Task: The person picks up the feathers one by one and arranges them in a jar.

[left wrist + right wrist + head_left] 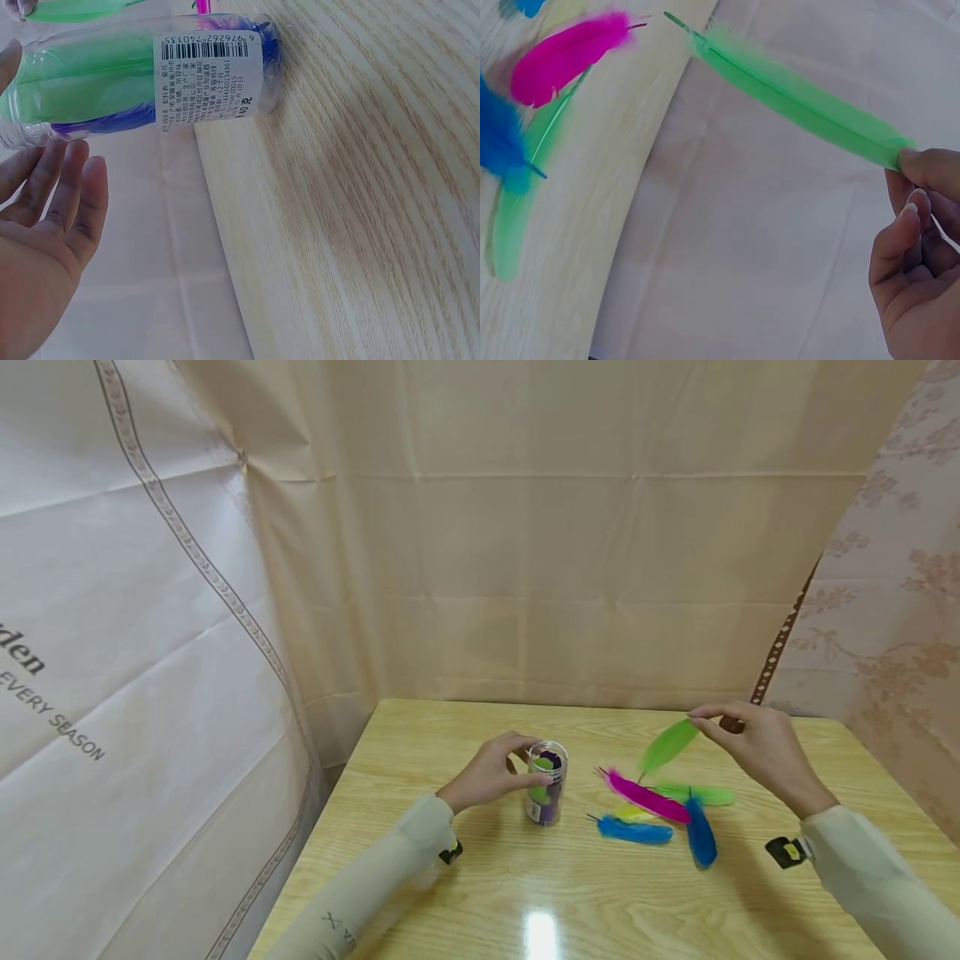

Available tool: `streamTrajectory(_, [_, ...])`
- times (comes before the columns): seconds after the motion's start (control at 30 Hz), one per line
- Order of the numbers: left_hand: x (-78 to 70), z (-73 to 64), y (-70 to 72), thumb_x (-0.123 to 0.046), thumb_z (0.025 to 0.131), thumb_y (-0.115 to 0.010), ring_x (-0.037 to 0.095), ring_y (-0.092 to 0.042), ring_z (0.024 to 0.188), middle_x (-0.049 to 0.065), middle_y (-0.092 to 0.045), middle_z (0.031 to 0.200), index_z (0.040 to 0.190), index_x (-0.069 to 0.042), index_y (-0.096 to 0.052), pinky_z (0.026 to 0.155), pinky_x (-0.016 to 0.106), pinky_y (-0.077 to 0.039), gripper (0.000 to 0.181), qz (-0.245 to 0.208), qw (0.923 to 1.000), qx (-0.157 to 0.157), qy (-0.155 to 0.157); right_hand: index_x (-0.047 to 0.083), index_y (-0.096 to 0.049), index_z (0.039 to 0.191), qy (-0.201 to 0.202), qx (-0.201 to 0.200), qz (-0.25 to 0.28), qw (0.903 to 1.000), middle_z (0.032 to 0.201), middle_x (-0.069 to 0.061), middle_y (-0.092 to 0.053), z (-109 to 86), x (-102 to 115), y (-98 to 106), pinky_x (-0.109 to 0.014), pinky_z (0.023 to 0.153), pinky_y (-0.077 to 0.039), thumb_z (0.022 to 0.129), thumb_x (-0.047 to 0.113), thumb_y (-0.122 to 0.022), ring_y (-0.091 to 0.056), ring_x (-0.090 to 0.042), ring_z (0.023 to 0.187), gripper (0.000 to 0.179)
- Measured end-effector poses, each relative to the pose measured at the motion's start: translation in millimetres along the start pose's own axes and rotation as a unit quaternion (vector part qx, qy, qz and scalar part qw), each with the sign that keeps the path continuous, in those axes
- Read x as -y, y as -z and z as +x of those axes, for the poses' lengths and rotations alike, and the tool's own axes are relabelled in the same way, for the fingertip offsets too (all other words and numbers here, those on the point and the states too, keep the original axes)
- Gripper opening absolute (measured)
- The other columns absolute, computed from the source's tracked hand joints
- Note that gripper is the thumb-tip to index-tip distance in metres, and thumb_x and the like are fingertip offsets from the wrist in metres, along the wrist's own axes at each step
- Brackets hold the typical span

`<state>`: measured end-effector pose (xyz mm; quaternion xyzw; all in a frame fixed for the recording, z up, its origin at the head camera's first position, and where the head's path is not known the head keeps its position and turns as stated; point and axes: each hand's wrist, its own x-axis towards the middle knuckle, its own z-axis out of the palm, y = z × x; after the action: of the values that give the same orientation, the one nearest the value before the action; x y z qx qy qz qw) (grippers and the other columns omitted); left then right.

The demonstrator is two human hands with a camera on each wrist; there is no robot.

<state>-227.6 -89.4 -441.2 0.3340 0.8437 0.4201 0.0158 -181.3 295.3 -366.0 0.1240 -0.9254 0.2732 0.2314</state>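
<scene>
A clear plastic jar (553, 806) stands upright on the table, with green and purple feathers inside and a barcode label (210, 75) on its side. My left hand (491, 770) grips the jar near its open mouth, thumb on one side and fingers on the other. To the right, my right hand (761, 747) pinches a green feather (802, 105) by its tip, with the quill hanging down to the left. Below it lie a magenta feather (648, 797), another green feather (712, 795), a yellow feather (632, 812) and two blue feathers, one flat (636, 832) and one pointing forward (701, 835).
The wooden table (450, 910) ends at a beige cloth (517, 568) hung behind it. Printed cloths hang at the left (150, 693) and right (900, 610). Each wrist carries a small black camera, such as the right one (785, 852).
</scene>
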Motion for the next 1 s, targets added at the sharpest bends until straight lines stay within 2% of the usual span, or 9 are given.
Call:
streamTrajectory(0.2, [-2.0,-1.4,1.2,-0.054,0.078,-0.071,0.016,-0.057,0.101,-0.014,-0.055,0.117,0.134,-0.025,-0.054,0.073,0.023,-0.052,0.065,-0.01,1.0,0.001,0.002,0.022,-0.074,0.1,0.004,0.002,0.002,1.0,0.078,0.001,-0.067,5.1,9.3,1.1,-0.026,0.044,-0.035,0.091,0.036,-0.066,-0.044,-0.011,0.051,0.019])
streamTrajectory(0.47, [-3.1,-1.2,1.4,-0.054,0.078,-0.07,0.006,-0.055,0.097,-0.011,-0.056,0.116,0.133,-0.025,-0.055,0.071,0.023,-0.052,0.063,0.001,1.0,0.002,0.0,0.023,-0.074,0.099,0.023,-0.007,0.019,0.9995,0.076,0.004,-0.066,13.7,24.2,2.1,-0.026,0.046,-0.037,0.091,0.032,-0.066,-0.047,-0.012,0.054,0.014])
streamTrajectory(0.7, [-5.7,-1.7,3.2,-0.055,0.079,-0.07,0.009,-0.055,0.099,-0.011,-0.056,0.116,0.133,-0.025,-0.054,0.073,0.024,-0.052,0.064,-0.008,0.9999,0.005,0.01,0.028,-0.073,0.1,0.029,-0.008,0.03,0.9991,0.078,0.005,-0.066,20.5,39.1,3.0,-0.026,0.047,-0.037,0.091,0.035,-0.065,-0.047,-0.014,0.055,0.014])
streamTrajectory(0.83, [-5.6,-1.6,3.3,-0.056,0.079,-0.069,0.011,-0.056,0.099,-0.01,-0.056,0.116,0.133,-0.025,-0.054,0.072,0.024,-0.052,0.065,-0.004,0.9999,0.005,0.01,0.028,-0.073,0.099,0.041,-0.015,0.026,0.9987,0.073,0.007,-0.064,24.6,44.8,2.6,-0.026,0.046,-0.035,0.09,0.035,-0.066,-0.046,-0.014,0.053,0.012])
streamTrajectory(1.0, [-4.8,-1.7,3.3,-0.056,0.079,-0.069,0.006,-0.054,0.098,-0.013,-0.055,0.116,0.133,-0.026,-0.054,0.072,0.024,-0.052,0.064,-0.001,1.0,0.005,0.009,0.028,-0.073,0.098,0.049,-0.017,0.031,0.9981,0.066,0.007,-0.06,29.6,50.7,1.6,-0.026,0.044,-0.033,0.09,0.034,-0.067,-0.043,-0.014,0.051,0.011])
